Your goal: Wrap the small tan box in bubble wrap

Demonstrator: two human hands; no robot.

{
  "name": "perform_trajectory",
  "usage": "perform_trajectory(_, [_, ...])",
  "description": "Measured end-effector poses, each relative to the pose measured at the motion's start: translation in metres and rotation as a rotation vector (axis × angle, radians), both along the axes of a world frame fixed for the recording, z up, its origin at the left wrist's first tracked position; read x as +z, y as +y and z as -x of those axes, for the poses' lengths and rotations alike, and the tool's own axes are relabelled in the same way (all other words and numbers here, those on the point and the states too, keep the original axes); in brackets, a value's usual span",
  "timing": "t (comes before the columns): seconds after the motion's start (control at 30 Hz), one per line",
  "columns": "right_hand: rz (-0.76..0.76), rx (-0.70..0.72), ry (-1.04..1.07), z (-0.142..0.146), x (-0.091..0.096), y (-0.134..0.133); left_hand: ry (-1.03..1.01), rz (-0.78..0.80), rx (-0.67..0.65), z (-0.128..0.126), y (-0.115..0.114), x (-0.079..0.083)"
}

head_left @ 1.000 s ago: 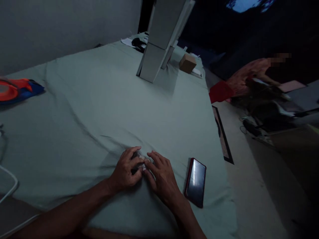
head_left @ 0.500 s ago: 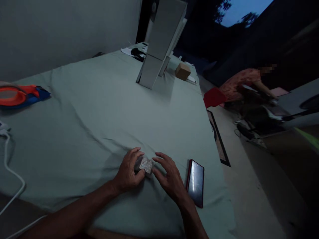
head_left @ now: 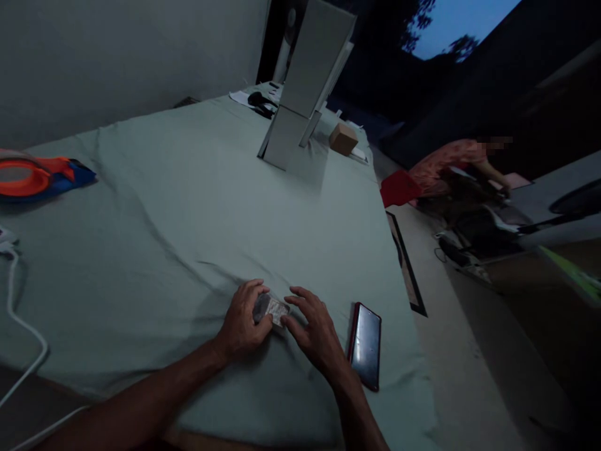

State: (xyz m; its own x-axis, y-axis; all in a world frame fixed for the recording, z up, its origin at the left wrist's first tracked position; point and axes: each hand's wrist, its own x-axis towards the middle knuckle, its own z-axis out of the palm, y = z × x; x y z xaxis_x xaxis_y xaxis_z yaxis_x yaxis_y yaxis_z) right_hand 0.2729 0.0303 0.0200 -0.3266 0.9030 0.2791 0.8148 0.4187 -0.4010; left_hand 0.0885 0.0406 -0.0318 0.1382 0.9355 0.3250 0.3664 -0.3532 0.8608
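A small grey block with a pale, printed-looking label [head_left: 277, 311] lies low over the cloth, between my two hands. My left hand [head_left: 245, 319] is closed around its left end, with the thumb on the near side and the fingers curled over the far side. At the right end, my right hand [head_left: 312, 326] has its thumb and forefinger on the block's edge, while the other fingers are bent. What the block is I cannot make out in the dim light. Just right of my right hand lies a smartphone in a red case [head_left: 366, 346], screen up.
The table has a wrinkled pale green cloth [head_left: 201, 207]. A tall grey-white panel structure [head_left: 300, 94] and a small cardboard box [head_left: 344, 139] stand farther back. An orange and blue object [head_left: 51, 178] and a white cable [head_left: 30, 326] lie left. A person [head_left: 451, 166] bends over at the right.
My right thumb and fingers have shifted slightly left, closer onto the block's right end. The left hand has barely moved. The view has turned a little to the right.
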Motion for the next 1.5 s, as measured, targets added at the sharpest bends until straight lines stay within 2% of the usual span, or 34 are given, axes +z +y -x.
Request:
perform_trajectory(0.2, [-0.004,0.017,-0.035,0.003,0.000,0.004,0.029,-0.016,-0.018,0.000,0.000,-0.002])
perform_trajectory(0.4, [-0.093,0.027,-0.109,0.011,0.000,0.006,0.054,-0.023,-0.013,-0.001,0.001,-0.004])
perform_trajectory(0.57, [-0.141,0.012,-0.093,0.019,-0.006,0.007,0.059,-0.024,-0.006,-0.003,0.001,-0.005])
perform_trajectory(0.7, [-0.085,-0.087,0.011,0.018,-0.015,0.013,0.064,-0.031,-0.003,-0.003,0.001,-0.005])
perform_trajectory(0.87, [0.060,-0.192,0.244,0.012,-0.020,0.022,0.072,-0.040,-0.017,-0.002,0.001,-0.004])
perform_trajectory(1.07, [0.159,-0.216,0.421,0.012,-0.015,0.026,0.062,-0.043,-0.035,-0.001,-0.001,-0.003])
perform_trajectory(1.3, [0.216,-0.266,0.536,0.015,-0.009,0.026,0.026,-0.056,-0.072,0.000,-0.004,0.000])
perform_trajectory(1.5, [0.235,-0.264,0.574,0.020,0.004,0.028,-0.052,0.059,-0.131,0.002,-0.006,0.003])
